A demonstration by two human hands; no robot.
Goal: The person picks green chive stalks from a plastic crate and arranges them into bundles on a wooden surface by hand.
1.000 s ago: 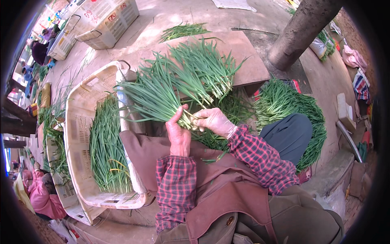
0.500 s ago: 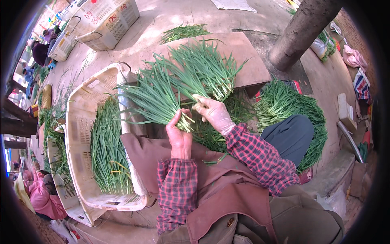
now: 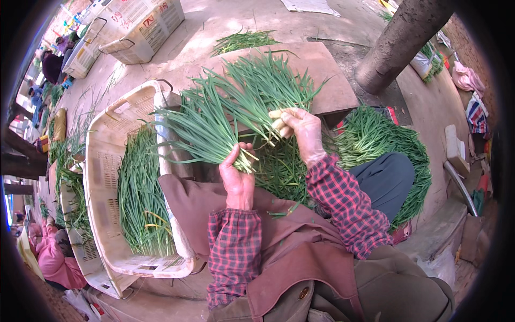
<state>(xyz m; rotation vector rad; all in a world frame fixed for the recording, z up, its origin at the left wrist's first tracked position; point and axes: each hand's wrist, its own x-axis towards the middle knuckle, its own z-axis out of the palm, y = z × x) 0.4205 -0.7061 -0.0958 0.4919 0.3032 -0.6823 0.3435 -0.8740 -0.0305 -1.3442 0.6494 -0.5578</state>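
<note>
My left hand [image 3: 237, 180] is closed around a fanned bunch of garlic chives [image 3: 199, 129], its pale stem ends poking out past the thumb. Wearing a thin pale glove, my right hand [image 3: 301, 131] is closed in a pinch beside the stem ends of more chives. Whatever lies between its fingertips is hidden. Those chives, a loose pile [image 3: 271, 86], spread over a tan board [image 3: 335, 88] in front of me. Cut chive leaves [image 3: 284, 174] lie below, between the board and my brown apron [image 3: 214, 206].
A cream plastic crate [image 3: 102, 161] holding chives [image 3: 142, 198] stands at my left. By my right knee is a large chive heap [image 3: 383, 142]. A thick post [image 3: 399, 51] rises beyond the board. More crates [image 3: 147, 32] and a person in pink [image 3: 56, 257] are at far left.
My right hand has shifted right and slightly up, away from the left-hand bunch, and its fingers have curled in more. My left hand keeps its place and its bunch.
</note>
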